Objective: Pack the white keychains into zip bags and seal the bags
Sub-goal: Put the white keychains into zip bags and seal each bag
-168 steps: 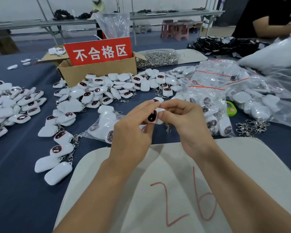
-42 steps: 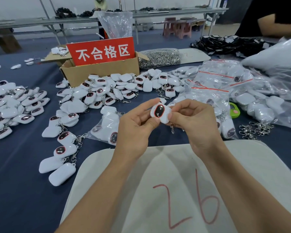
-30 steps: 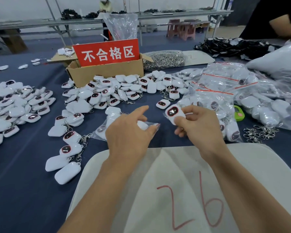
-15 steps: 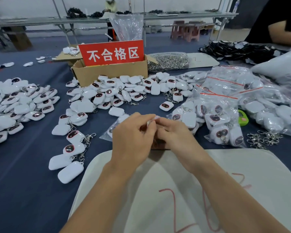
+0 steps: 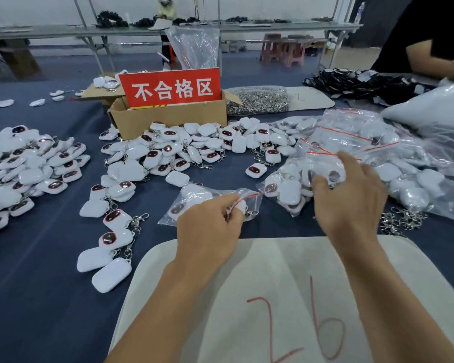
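The bench has a dark blue top. Behind it a long grey folding table runs along a white wall, with pink stools by it and what may be a brown crate at left. Light is even on the grey floor.

Blue-clothed table under loose white keychains, filled zip bags, a cardboard box, a white board

Zip bag lies between keychains and board.
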Available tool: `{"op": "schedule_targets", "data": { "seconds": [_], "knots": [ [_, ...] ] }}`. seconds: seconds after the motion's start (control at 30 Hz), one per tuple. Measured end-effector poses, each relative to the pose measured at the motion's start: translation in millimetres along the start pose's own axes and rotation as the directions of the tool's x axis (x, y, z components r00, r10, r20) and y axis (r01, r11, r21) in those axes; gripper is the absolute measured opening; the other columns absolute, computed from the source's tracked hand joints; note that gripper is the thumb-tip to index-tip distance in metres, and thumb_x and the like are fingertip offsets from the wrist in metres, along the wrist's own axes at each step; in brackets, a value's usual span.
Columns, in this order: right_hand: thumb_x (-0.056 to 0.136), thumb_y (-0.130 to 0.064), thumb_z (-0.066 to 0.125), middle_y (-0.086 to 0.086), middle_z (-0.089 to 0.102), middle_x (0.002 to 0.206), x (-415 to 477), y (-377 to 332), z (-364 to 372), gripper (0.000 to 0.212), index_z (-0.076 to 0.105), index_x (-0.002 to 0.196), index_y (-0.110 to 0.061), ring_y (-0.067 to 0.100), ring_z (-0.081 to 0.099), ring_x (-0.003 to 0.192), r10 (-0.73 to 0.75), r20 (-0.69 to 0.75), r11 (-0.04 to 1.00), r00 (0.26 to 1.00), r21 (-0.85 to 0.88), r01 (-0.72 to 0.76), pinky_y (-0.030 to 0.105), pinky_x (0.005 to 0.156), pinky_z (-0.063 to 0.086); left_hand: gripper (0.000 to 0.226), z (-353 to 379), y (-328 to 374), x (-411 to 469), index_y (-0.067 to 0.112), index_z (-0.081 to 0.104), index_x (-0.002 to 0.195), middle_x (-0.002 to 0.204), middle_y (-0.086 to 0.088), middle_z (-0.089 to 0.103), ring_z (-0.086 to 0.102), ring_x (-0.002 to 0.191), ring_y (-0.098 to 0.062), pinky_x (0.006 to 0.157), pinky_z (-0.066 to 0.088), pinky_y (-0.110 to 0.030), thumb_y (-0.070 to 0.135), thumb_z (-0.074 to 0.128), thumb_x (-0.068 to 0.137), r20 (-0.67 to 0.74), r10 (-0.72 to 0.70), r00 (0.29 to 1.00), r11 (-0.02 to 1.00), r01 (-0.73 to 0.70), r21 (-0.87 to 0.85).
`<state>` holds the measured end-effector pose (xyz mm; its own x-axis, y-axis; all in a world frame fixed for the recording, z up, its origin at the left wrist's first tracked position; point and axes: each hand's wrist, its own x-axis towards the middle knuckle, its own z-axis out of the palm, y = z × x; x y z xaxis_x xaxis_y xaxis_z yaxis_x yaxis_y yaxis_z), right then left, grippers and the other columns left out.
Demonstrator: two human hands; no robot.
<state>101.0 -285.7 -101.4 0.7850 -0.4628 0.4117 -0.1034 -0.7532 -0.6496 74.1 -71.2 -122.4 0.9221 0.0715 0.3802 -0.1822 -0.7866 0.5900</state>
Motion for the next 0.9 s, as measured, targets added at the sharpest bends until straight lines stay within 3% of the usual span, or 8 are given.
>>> {"op": "schedule_targets", "data": {
  "seconds": [0.1, 0.23, 0.37, 0.57, 0.67, 0.77, 0.83, 0.9],
  "knots": [
    [0.094, -0.050, 0.060, 0.015, 0.055, 0.147, 9.7, 8.4, 7.5, 0.068, 0.046, 0.150, -0.014, 0.034, 0.044, 0.140, 0.062, 0.296, 0.978, 0.953, -0.206, 0.000, 0.047, 0.117, 0.032, 0.013, 4.6, 0.1, 1.9, 0.031, 0.070, 0.089, 0.054, 0.004, 0.047, 0.043, 0.058, -0.017, 0.051, 0.026, -0.026, 0.034, 0.058, 0.094, 0.033, -0.024, 0.999, 0.998, 0.022, 0.056],
    [0.094, -0.052, 0.056, 0.010, 0.048, 0.153, 7.9, 0.2, 30.1, 0.073, 0.040, 0.154, -0.015, 0.032, 0.041, 0.142, -0.083, 0.384, 0.960, 0.919, -0.217, 0.178, 0.047, 0.118, 0.031, 0.013, 5.7, 0.4, 5.4, 0.027, 0.066, 0.084, 0.055, 0.003, 0.049, 0.045, 0.062, -0.019, 0.052, 0.030, -0.026, 0.032, 0.057, 0.092, 0.046, -0.024, 0.999, 0.998, 0.021, 0.067],
    [0.095, -0.052, 0.052, 0.007, 0.048, 0.150, 11.7, -14.0, 56.4, 0.068, 0.038, 0.153, -0.019, 0.032, 0.040, 0.140, -0.126, 0.345, 0.956, 0.930, -0.207, 0.207, 0.049, 0.115, 0.029, 0.015, 8.8, 2.4, 5.1, 0.023, 0.057, 0.078, 0.057, 0.004, 0.051, 0.044, 0.062, -0.021, 0.051, 0.031, -0.027, 0.033, 0.054, 0.088, 0.042, -0.010, 0.999, 0.998, 0.007, 0.057],
    [0.103, -0.041, 0.050, 0.011, 0.043, 0.156, 35.3, -27.3, 78.7, 0.054, 0.043, 0.148, -0.013, 0.031, 0.031, 0.148, -0.062, 0.240, 0.969, 0.969, -0.217, 0.116, 0.046, 0.125, 0.012, 0.025, 4.6, 1.5, 0.5, 0.029, 0.069, 0.090, 0.065, 0.007, 0.061, 0.053, 0.071, -0.019, 0.063, 0.049, -0.036, 0.039, 0.048, 0.082, 0.071, -0.021, 0.997, 1.000, 0.022, -0.004],
    [0.100, -0.020, 0.055, 0.010, 0.033, 0.166, 9.0, -33.8, 70.8, 0.057, 0.041, 0.155, -0.013, 0.027, 0.023, 0.155, -0.215, 0.187, 0.976, 0.959, -0.002, 0.219, 0.032, 0.126, -0.002, 0.030, -0.9, 2.0, -2.1, 0.039, 0.078, 0.093, 0.074, 0.014, 0.070, 0.059, 0.073, -0.009, 0.071, 0.048, -0.024, 0.036, 0.050, 0.084, -0.030, -0.046, 0.999, 0.994, 0.042, -0.101],
    [0.080, 0.000, 0.055, 0.003, 0.056, 0.150, -33.7, -38.4, 57.4, 0.064, 0.061, 0.141, -0.018, 0.016, 0.047, 0.139, -0.391, 0.371, 0.889, 0.842, 0.391, 0.240, 0.016, 0.118, 0.021, 0.028, -8.6, 5.1, 1.7, 0.039, 0.079, 0.091, 0.080, 0.036, 0.066, 0.058, 0.076, 0.006, 0.071, 0.038, -0.005, 0.030, 0.053, 0.086, -0.195, -0.106, 0.975, 0.974, 0.062, -0.219],
    [0.071, -0.004, 0.047, -0.008, 0.066, 0.131, -49.6, -36.6, 46.4, 0.073, 0.065, 0.137, -0.028, 0.000, 0.058, 0.119, -0.330, 0.468, 0.878, 0.820, 0.472, 0.084, 0.010, 0.105, 0.038, 0.027, -15.4, 8.6, 4.3, 0.042, 0.076, 0.086, 0.079, 0.033, 0.068, 0.062, 0.078, 0.007, 0.069, 0.040, -0.006, 0.030, 0.052, 0.084, -0.215, -0.155, 0.964, 0.942, 0.079, -0.326],
    [0.075, -0.001, 0.053, -0.013, 0.069, 0.123, -55.6, -35.5, 40.8, 0.075, 0.060, 0.141, -0.034, 0.000, 0.064, 0.109, -0.312, 0.503, 0.874, 0.806, 0.485, 0.036, 0.014, 0.098, 0.046, 0.028, -21.2, 10.6, 6.8, 0.047, 0.076, 0.088, 0.076, 0.025, 0.070, 0.063, 0.071, 0.001, 0.064, 0.043, -0.008, 0.037, 0.050, 0.080, -0.193, -0.186, 0.963, 0.904, 0.091, -0.417]
  ]
}}
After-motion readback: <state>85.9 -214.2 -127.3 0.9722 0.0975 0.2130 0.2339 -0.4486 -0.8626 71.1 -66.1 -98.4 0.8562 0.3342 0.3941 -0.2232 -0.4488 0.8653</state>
